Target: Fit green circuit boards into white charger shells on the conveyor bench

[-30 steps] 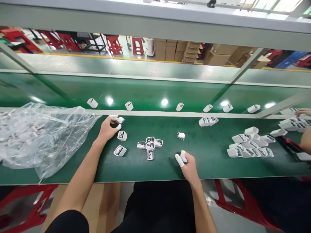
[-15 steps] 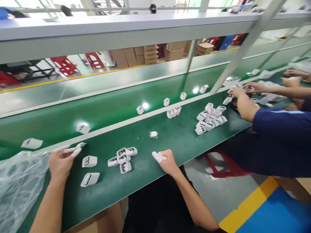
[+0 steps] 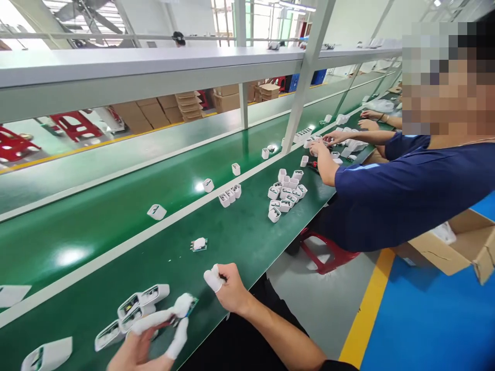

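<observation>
My left hand point(image 3: 149, 342), with white finger covers, pinches a small circuit board point(image 3: 191, 306) that has a white block on it. Just behind that hand, several white plastic housings point(image 3: 154, 293) stand together with their open ends showing parts inside. A lone white housing point(image 3: 54, 354) lies at the lower left. My right hand point(image 3: 234, 291) is closed near the table's front edge, its covered thumb and finger pressed together. Whatever it may hold is hidden. Another circuit board point(image 3: 199, 244) with a white block lies on the green table point(image 3: 232, 232) beyond my hands.
A row of housings point(image 3: 230, 195) sits by the pale rail point(image 3: 174, 219), and a larger group point(image 3: 286, 193) lies farther right. Single housings point(image 3: 157, 211) rest on the green strip behind. A co-worker point(image 3: 386, 190) sits at the right, hands over parts. An overhead shelf point(image 3: 154, 64) spans the table.
The view has turned to the right. My left hand has come from the far left toward my right hand, carrying the circuit board. My right hand remains closed near the table edge.
</observation>
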{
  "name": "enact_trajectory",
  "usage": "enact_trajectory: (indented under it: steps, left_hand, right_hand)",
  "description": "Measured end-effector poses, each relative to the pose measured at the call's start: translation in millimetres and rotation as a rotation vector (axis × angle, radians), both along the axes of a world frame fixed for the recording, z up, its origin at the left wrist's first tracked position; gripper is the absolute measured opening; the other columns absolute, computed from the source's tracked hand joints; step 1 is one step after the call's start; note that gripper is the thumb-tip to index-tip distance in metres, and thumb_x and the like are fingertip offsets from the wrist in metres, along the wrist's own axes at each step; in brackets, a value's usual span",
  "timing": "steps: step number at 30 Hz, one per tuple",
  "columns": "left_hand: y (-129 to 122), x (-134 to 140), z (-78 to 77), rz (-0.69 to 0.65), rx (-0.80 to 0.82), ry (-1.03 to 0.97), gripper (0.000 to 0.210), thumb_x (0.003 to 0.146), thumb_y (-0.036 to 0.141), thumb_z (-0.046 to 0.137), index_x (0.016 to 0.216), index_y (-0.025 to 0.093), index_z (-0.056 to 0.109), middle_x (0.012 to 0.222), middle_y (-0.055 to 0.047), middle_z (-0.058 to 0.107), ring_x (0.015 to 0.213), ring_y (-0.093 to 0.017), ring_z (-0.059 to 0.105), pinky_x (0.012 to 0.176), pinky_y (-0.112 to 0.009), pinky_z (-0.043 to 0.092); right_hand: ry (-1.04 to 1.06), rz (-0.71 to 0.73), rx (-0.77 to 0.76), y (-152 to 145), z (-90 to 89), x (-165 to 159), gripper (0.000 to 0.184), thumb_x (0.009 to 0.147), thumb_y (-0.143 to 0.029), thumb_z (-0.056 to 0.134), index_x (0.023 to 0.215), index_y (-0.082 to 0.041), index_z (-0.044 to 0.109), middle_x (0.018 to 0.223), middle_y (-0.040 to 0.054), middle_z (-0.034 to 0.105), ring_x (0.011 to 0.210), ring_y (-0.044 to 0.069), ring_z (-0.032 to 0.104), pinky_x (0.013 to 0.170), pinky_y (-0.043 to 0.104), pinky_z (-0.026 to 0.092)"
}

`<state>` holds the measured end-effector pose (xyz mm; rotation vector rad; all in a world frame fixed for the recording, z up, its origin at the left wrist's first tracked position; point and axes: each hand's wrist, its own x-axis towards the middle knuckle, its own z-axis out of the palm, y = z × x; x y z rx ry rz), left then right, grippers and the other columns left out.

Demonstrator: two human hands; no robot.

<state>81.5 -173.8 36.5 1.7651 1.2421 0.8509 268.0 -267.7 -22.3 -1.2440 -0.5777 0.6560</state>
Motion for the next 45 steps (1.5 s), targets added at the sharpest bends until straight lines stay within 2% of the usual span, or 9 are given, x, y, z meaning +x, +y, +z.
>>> enact_trajectory:
  steps: [5,12,20,25,28,33,36,40,45]
  left_hand:
    - [-28.3,62.7,-48.6,-0.179,-0.107,0.091,0.052,0.065,0.063,0.086,0.098,0.023,0.079,0.099,-0.009,0.086,0.094,-0.036,0.083,0.092,-0.052,0.070]
    - [-4.3,61.3,-90.0,-0.330,0.217,0.264,0.043,0.073,0.055,0.078,0.104,0.027,0.077,0.104,-0.010,0.082,0.105,-0.039,0.078,0.099,-0.056,0.066]
    - [-3.7,72.4,-100.6,-0.397,0.161,0.183,0.049,0.076,0.053,0.073,0.118,0.027,0.077,0.116,-0.011,0.079,0.113,-0.042,0.070,0.102,-0.063,0.060]
    - [-12.4,74.0,-90.9,-0.406,0.133,0.132,0.043,0.084,0.050,0.072,0.119,0.026,0.078,0.115,-0.010,0.079,0.114,-0.038,0.069,0.101,-0.058,0.059]
    - [-18.9,75.4,-84.5,-0.379,0.144,0.100,0.041,0.089,0.050,0.073,0.121,0.025,0.076,0.113,-0.009,0.077,0.110,-0.036,0.068,0.100,-0.054,0.058]
    - [-25.1,79.2,-78.7,-0.392,0.182,0.069,0.028,0.098,0.044,0.068,0.118,0.026,0.076,0.116,-0.009,0.077,0.111,-0.034,0.067,0.101,-0.051,0.056]
    - [-24.5,79.8,-77.3,-0.418,0.172,0.071,0.026,0.097,0.042,0.070,0.116,0.026,0.078,0.117,-0.009,0.079,0.112,-0.035,0.066,0.100,-0.051,0.056]
    - [-25.1,78.3,-76.9,-0.431,0.164,0.078,0.024,0.099,0.038,0.070,0.117,0.026,0.079,0.119,-0.009,0.079,0.114,-0.034,0.066,0.101,-0.051,0.056]
    - [-24.2,75.9,-83.9,-0.442,0.172,0.094,0.024,0.100,0.036,0.070,0.120,0.028,0.079,0.119,-0.007,0.078,0.116,-0.035,0.067,0.104,-0.052,0.058]
  right_hand:
    - [0.061,-0.348,0.043,-0.7,-6.1,6.3,0.068,0.107,-0.087,0.046,0.077,-0.026,0.042,0.075,-0.0038,0.040,0.071,0.015,0.035,0.066,0.030,0.037]
    - [0.129,-0.374,0.089,5.3,-14.8,-1.9,0.057,0.102,-0.073,0.071,0.078,-0.024,0.054,0.076,-0.0034,0.047,0.074,0.015,0.042,0.069,0.028,0.044]
    - [0.116,-0.343,0.066,11.5,-15.0,0.8,0.055,0.100,-0.070,0.073,0.078,-0.024,0.052,0.076,-0.0038,0.048,0.072,0.014,0.043,0.066,0.027,0.045]
    - [-0.303,-0.329,-0.088,-2.2,5.5,7.8,0.052,0.112,-0.068,0.045,0.079,-0.027,0.045,0.072,-0.0036,0.050,0.065,0.015,0.050,0.064,0.030,0.050]
    - [-0.501,-0.342,-0.219,-29.7,29.4,64.3,0.046,0.101,-0.066,0.064,0.078,-0.027,0.054,0.080,0.0014,0.064,0.078,0.020,0.060,0.082,0.038,0.057]
    - [-0.772,-0.559,-0.695,-72.1,86.1,243.5,0.023,0.104,-0.039,0.056,0.109,-0.020,0.067,0.133,0.0214,0.069,0.133,0.037,0.058,0.124,0.055,0.043]
    - [-0.900,-0.517,-0.990,-75.1,108.4,329.7,0.046,0.098,-0.024,0.061,0.142,-0.012,0.063,0.157,0.0277,0.059,0.150,0.043,0.051,0.129,0.056,0.037]
    - [-0.969,-0.379,-1.299,-64.0,105.1,380.3,0.059,0.102,-0.028,0.063,0.158,-0.012,0.056,0.160,0.0269,0.061,0.143,0.042,0.061,0.117,0.049,0.047]
    - [-1.069,-0.253,-1.488,-51.9,88.9,395.8,0.055,0.112,-0.037,0.054,0.160,-0.011,0.054,0.154,0.0276,0.066,0.132,0.038,0.071,0.109,0.044,0.049]
